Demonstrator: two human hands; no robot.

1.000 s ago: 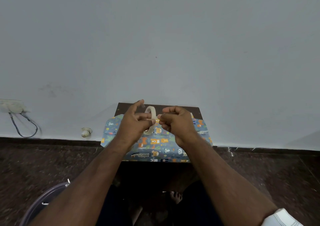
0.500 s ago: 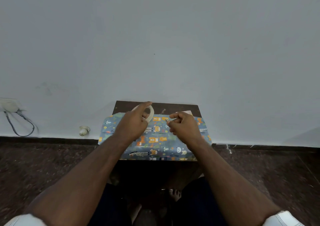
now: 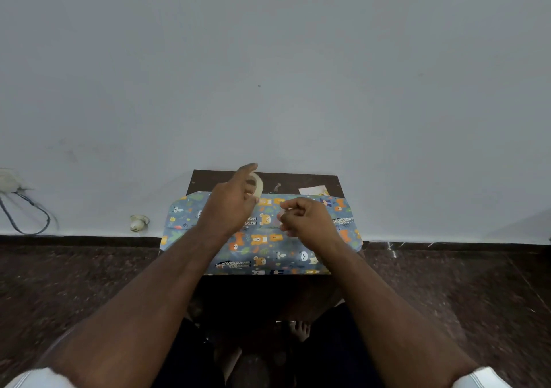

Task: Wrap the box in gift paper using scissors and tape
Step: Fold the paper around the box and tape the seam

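Observation:
A box wrapped in blue gift paper (image 3: 262,238) with orange animal prints lies on a small dark table (image 3: 298,180) against the wall. My left hand (image 3: 231,206) holds a roll of clear tape (image 3: 258,185) above the paper's far edge, index finger raised. My right hand (image 3: 307,219) is curled over the paper's middle, its fingertips pinching what looks like the pulled tape end. The strip itself is too faint to see. Scissors show only as a small dark shape (image 3: 277,186) on the table behind the box.
A scrap of paper (image 3: 313,191) lies at the table's back right. A wall socket with a dark cable (image 3: 18,203) and a small white fitting (image 3: 137,223) sit at the left. Dark stone floor (image 3: 447,283) surrounds the table; my legs are below.
My hands have drawn apart: the left lifted the roll up and back, the right moved right and down over the paper.

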